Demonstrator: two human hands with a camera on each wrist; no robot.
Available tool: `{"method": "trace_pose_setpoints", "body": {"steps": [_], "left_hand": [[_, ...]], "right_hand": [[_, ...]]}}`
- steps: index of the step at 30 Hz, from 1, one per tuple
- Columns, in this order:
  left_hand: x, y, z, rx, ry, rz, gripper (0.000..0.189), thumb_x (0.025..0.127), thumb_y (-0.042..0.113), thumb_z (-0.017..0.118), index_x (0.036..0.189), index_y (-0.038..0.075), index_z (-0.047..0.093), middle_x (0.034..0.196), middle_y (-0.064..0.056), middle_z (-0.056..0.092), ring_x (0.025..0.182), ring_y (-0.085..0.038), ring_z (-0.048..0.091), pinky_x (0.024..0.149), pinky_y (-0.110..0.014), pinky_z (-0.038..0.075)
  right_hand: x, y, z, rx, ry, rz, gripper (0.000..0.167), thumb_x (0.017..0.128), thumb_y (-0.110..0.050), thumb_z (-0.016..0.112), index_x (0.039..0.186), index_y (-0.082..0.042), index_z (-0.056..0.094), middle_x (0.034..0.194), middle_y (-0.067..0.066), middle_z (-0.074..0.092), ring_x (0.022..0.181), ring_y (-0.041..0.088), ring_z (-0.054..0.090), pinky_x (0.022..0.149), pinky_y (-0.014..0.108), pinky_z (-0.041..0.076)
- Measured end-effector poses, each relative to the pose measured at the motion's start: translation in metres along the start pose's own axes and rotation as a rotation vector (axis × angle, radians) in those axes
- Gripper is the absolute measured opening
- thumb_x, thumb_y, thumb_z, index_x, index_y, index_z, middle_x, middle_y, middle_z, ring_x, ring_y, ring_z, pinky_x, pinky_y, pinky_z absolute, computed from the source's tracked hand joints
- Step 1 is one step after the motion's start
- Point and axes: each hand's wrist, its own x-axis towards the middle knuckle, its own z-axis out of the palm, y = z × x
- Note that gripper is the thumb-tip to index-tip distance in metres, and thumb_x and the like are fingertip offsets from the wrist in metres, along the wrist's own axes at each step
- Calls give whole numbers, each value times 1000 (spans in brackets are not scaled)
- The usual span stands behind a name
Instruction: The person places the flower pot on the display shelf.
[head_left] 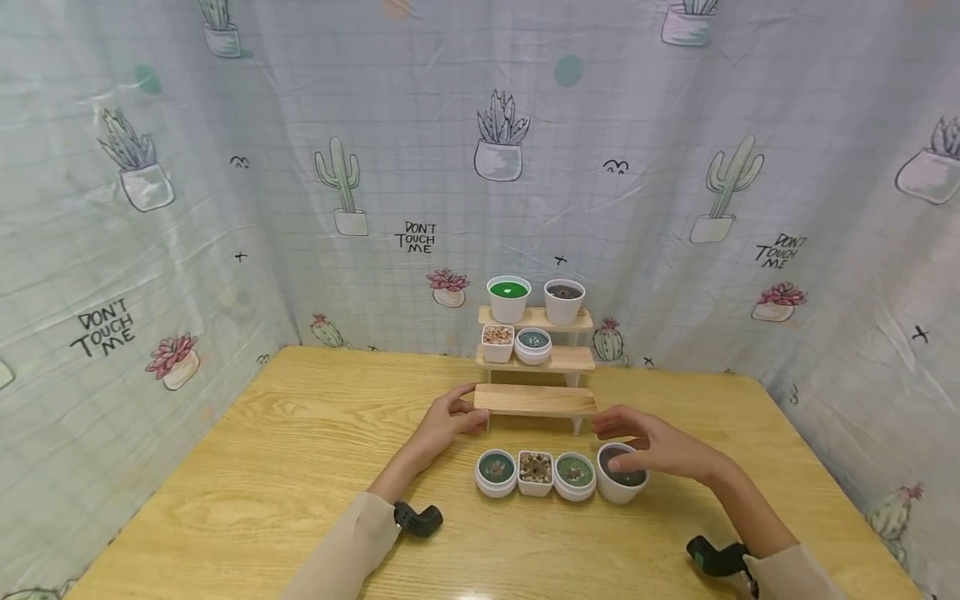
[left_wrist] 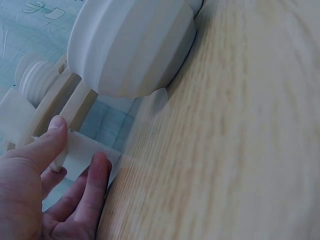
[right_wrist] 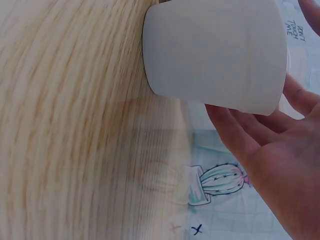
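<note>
A wooden stepped stand (head_left: pixel 534 400) with white legs is in the middle of the head view. My left hand (head_left: pixel 450 421) holds the left end of its lowest step, thumb at the front edge and fingers by the white leg (left_wrist: pixel 85 152). My right hand (head_left: pixel 660 442) hovers at the step's right end, fingers loosely bent, thumb over a white pot with dark filling (head_left: pixel 621 475). In the right wrist view this pot (right_wrist: pixel 215 55) stands between the camera and the fingers. Left of it, in a row, are a round pot with green filling (head_left: pixel 575 477), a square pebble-filled pot (head_left: pixel 536 473) and a round dark-green-filled pot (head_left: pixel 496 472).
On the top step are a bright-green-filled pot (head_left: pixel 509 300) and a grey-filled pot (head_left: pixel 564 302). The middle step bears a square pot of pale pebbles (head_left: pixel 497 343) and a round blue-grey-filled pot (head_left: pixel 533 346). A printed cactus curtain (head_left: pixel 420 108) surrounds the wooden table (head_left: pixel 300 450).
</note>
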Motion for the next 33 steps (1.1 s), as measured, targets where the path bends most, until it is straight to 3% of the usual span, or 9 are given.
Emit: {"method": "trace_pose_setpoints", "body": {"steps": [14,23,33], "left_hand": [[-1,-3,-1,-19,9,-20,77,96,29,76,160,10,37,109,-14,70,91,-20,76,88,-33,62],[3,-1,-1,-2,-4,11,78,97,30,75,159,5,36,108,-15,71,89,-17,75,87,-32,63],[0,0,0,5,2,0,76,99,27,73,160,5,34,110,-15,69,94,-22,76,90,-34,62]], "right_hand": [[-1,9,0,77,-108,1,66,94,-6,70,149,9,37,147,37,46,135,18,56,105,16,44],[-5,10,-3,-6,-125,47,75,89,-14,77,152,2,40,152,29,47,131,-2,51,103,15,42],[-8,15,-7,-48,-147,58,76,88,-19,80,153,-5,43,155,22,47,131,-4,48,103,19,43]]}}
